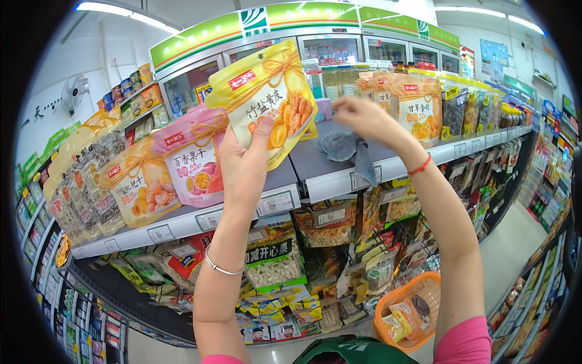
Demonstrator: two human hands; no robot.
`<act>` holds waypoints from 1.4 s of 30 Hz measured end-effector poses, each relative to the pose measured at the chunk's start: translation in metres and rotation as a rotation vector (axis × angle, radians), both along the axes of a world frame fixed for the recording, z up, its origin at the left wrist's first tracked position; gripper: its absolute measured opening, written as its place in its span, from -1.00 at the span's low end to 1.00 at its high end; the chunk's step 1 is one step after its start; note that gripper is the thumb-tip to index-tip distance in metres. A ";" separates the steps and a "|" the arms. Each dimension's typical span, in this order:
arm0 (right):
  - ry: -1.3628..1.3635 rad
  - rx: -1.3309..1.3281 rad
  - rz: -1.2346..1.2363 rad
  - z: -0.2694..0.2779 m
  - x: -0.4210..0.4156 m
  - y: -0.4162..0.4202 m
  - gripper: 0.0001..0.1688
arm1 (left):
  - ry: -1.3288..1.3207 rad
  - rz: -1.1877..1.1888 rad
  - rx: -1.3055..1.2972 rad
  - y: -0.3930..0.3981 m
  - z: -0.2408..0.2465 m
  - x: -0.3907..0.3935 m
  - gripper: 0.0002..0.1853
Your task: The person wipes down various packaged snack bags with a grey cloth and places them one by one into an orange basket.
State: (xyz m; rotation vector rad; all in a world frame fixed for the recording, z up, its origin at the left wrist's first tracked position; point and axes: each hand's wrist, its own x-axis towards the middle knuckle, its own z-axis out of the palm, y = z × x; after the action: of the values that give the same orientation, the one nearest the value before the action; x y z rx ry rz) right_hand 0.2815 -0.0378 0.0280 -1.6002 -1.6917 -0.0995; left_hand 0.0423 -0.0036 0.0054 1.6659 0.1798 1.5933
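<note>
Raised over the top shelf, my left hand (248, 152) grips a yellow stand-up pouch of dried fruit (270, 109), thumb across its front. Part of another yellow pouch (311, 133) shows behind its lower right edge. My right hand (370, 118), blurred and with bent fingers, hovers above a crumpled grey-blue cloth (343, 148); whether anything is between the fingertips cannot be told. The cloth lies on the shelf (318, 170) and droops over its front rail. Left of my left hand stand a pink pouch (193, 159) and an orange pouch (143, 184).
Orange pouches (418, 109) and lidded plastic jars (454, 107) line the shelf to the right. Bagged nuts (275, 261) hang beneath the rail (277, 202). An orange basket (379, 314) holding packets is low at right. Glass-door coolers (332, 50) stand behind.
</note>
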 end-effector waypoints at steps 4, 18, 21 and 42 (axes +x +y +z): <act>-0.269 -0.176 0.007 -0.020 -0.015 0.002 -0.49 | -0.060 -0.077 -0.039 0.000 -0.005 0.005 -0.70; -0.017 0.868 0.263 -0.034 -0.094 -0.013 -0.60 | -0.064 -0.155 -0.017 -0.006 -0.021 0.039 -0.66; -0.163 0.886 0.248 -0.027 -0.087 -0.008 -0.54 | -0.017 -0.216 -0.039 -0.004 -0.027 0.037 -0.64; 1.375 0.282 0.831 -0.023 0.001 -0.048 -0.58 | 0.045 -0.212 -0.041 -0.024 -0.010 0.015 -0.51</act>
State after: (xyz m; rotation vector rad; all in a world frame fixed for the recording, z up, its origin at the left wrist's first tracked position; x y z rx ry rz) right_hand 0.2825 -0.0854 0.0053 -0.3452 -0.9624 0.9158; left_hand 0.0573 -0.0271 -0.0048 1.6328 0.0560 1.3865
